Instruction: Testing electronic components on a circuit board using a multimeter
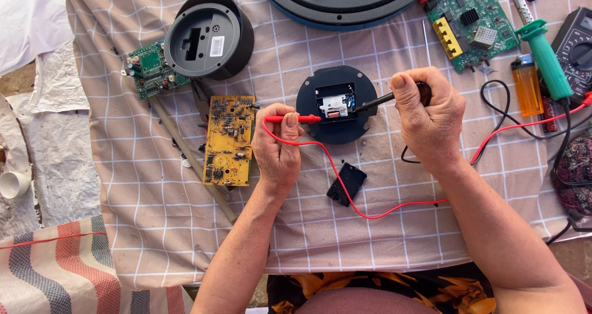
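Your left hand pinches the red probe, its tip at the left edge of the round black base mid-cloth. Your right hand grips the black probe, touching the base's open compartment. Yellow board lies just left; bare cloth below.

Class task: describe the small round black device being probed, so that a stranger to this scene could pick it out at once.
Start at the checked cloth and find the two hands at its middle. Between them lies a round black disc with an open rectangular window showing white and blue parts. Unlike the taller round black housing up left, it is flat and touched by both probes.
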